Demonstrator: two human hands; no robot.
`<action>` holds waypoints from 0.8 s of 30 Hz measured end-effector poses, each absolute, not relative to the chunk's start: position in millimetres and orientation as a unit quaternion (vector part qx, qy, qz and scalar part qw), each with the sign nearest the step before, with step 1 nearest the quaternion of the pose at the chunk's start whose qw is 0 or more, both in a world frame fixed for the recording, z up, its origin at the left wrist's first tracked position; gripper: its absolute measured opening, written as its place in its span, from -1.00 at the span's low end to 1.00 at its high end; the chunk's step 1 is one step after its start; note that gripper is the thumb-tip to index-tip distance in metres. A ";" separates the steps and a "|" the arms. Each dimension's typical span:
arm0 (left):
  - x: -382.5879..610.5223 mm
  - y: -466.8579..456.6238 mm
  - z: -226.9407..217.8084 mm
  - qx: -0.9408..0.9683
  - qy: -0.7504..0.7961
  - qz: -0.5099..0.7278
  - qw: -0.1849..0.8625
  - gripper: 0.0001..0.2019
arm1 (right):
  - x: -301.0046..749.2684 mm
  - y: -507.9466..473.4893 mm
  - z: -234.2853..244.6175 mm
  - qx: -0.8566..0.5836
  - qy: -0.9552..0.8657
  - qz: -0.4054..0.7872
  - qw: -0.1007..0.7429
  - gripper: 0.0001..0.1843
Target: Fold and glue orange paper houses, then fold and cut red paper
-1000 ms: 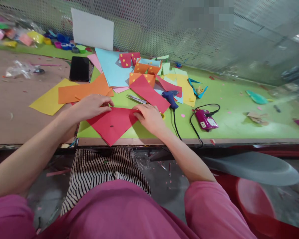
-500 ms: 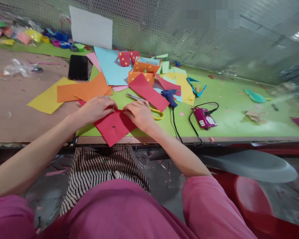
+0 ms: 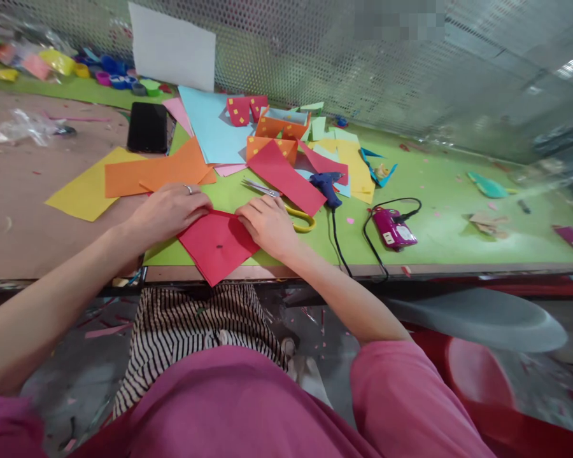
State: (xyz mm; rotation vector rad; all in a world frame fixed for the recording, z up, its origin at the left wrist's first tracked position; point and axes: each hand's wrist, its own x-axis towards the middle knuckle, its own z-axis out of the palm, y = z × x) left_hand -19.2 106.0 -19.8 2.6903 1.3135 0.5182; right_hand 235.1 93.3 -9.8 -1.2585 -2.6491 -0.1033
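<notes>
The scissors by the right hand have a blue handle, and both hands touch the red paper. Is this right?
The head view shows a yellow handle, not blue, on the scissors by the right hand; it and the left hand do touch the red paper.

Single head-worn view, forward and down, from close by the green worktop
</notes>
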 end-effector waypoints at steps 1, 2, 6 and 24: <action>-19.8 105.7 -20.2 0.884 0.433 0.170 0.052 -0.66 | 235.2 92.9 -10.2 -0.429 -0.896 -0.034 0.105 -0.59; -20.5 105.7 -20.8 0.882 0.435 0.173 0.053 -0.67 | 235.3 92.9 -10.4 -0.432 -0.895 -0.031 0.105 -0.59; -22.1 106.6 -23.4 0.879 0.436 0.183 0.065 -0.70 | 235.5 94.3 -10.4 -0.438 -0.892 -0.019 0.105 -0.62; -17.9 96.3 -9.5 0.882 0.448 0.144 0.032 -0.72 | 234.7 97.0 -13.1 -0.425 -0.898 -0.014 0.112 -0.64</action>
